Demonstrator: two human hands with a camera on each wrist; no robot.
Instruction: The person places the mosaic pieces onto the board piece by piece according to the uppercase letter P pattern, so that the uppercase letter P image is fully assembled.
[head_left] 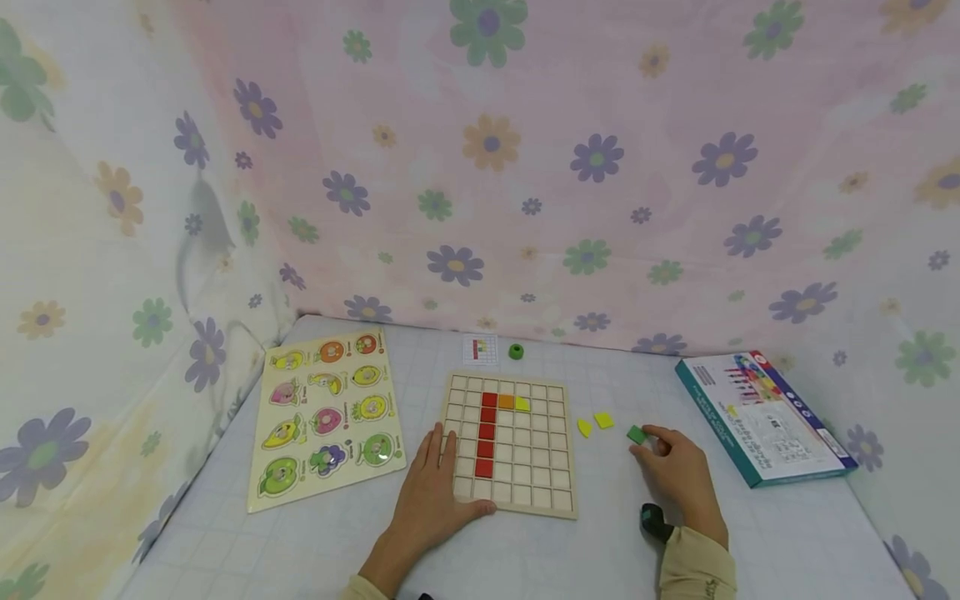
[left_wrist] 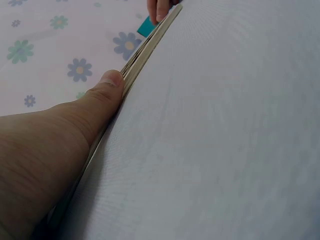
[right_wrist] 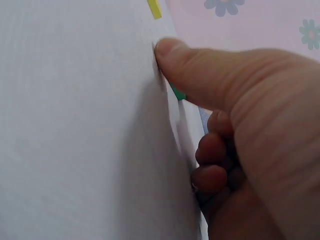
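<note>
A green square tile [head_left: 637, 434] lies at the thumb and index fingertip of my right hand [head_left: 678, 475], which pinches it low over the table, right of the board. In the right wrist view, the thumb covers most of that green tile [right_wrist: 178, 93]. My left hand [head_left: 431, 508] rests along the lower left corner of a wooden grid board [head_left: 522, 458], fingers straight and thumb spread against the front edge. The board holds a column of several red squares [head_left: 486, 432], with an orange square [head_left: 507, 402] and a yellow-green piece [head_left: 522, 404] beside the top one.
Two loose yellow pieces, one square [head_left: 603, 420] and one with a curved side [head_left: 584, 427], lie between board and right hand. A small pattern card [head_left: 480, 349] and green ring-like piece [head_left: 516, 352] sit behind. A fruit puzzle [head_left: 330, 417] stands left, a box [head_left: 765, 417] right.
</note>
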